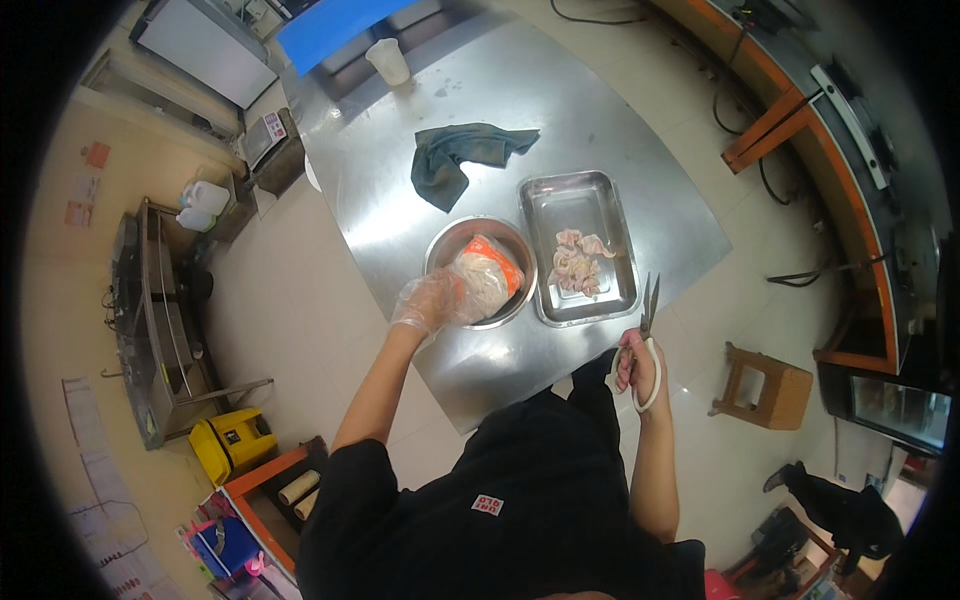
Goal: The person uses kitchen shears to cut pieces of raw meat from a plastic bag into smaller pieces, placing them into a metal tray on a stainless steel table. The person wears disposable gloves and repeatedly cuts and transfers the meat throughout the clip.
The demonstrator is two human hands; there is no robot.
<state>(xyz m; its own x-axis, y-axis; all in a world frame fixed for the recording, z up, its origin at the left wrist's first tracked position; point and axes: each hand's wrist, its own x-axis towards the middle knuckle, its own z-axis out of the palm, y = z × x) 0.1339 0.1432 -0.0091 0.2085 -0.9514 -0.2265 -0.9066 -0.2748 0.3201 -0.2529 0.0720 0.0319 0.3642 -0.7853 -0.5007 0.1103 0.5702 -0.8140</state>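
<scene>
My left hand (429, 298), in a clear plastic glove, grips the near-left end of a clear plastic bag (486, 281). Orange print covers part of this bag, and its contents look pale. It rests in a round metal bowl (529, 289) on the steel table. In my right hand (639, 367), which looks bare, is a pair of scissors (651, 304) with white handles. The blades point away from me, slightly apart, just off the tray's near right corner. Pale pink pieces of raw meat (577, 262) lie in the rectangular metal tray (577, 309) beside the bowl.
A dark green cloth (457, 154) lies crumpled on the steel table (360, 202) beyond the bowl. Farther back stands a white plastic cup (388, 61). A wicker-sided stool (772, 386) is on the floor at right. Another person (847, 510) is at lower right.
</scene>
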